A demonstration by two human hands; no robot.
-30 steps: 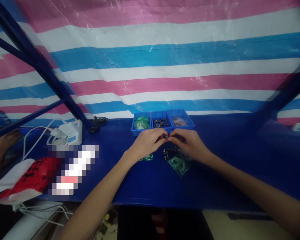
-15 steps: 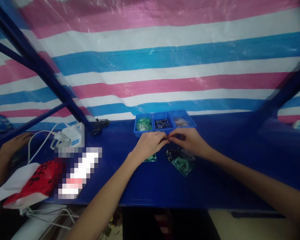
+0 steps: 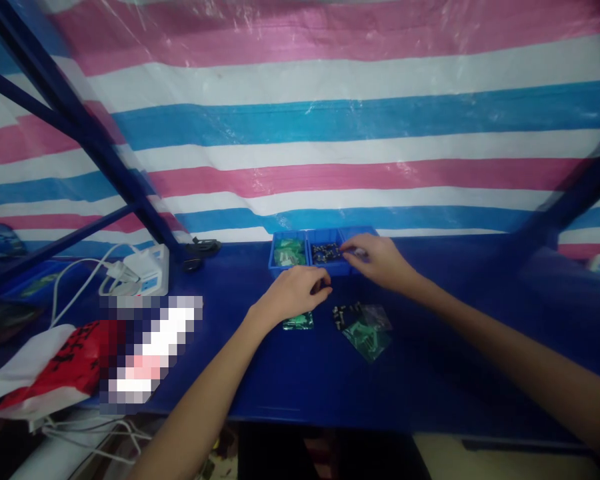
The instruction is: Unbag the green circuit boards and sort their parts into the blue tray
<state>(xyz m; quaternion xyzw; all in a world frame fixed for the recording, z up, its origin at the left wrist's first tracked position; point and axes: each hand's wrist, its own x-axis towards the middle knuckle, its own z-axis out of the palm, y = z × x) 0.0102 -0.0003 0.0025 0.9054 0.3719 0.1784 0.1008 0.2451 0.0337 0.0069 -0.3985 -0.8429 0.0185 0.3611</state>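
My left hand [image 3: 297,291] hovers over the blue table in front of the bins, fingers curled, with a gap between thumb and forefinger. Nothing shows in that gap. My right hand [image 3: 375,261] is over the right bin [image 3: 359,232], its fingertips slightly apart beside the middle bin [image 3: 325,235]. Small dark and silvery fastener-like parts [image 3: 326,253] lie in the middle bin. Green packets [image 3: 289,252] fill the left bin. My right hand mostly hides the right bin's contents. Below my hands lie a green packet [image 3: 299,321], a clear-and-green bag [image 3: 367,337] and small dark parts [image 3: 340,316].
A white power strip [image 3: 155,270] with cables stands at the left, near a black cable bundle [image 3: 204,247]. A red and white bag [image 3: 77,360] lies at the front left beside a blurred-out object [image 3: 157,350]. Blue frame posts [image 3: 115,170] rise at both sides before a striped sheet [image 3: 330,120].
My hands have parted after meeting fingertip to fingertip. The right has moved up and over the bins; the left has moved slightly left and down. Another person's hand at the left is gone from view.
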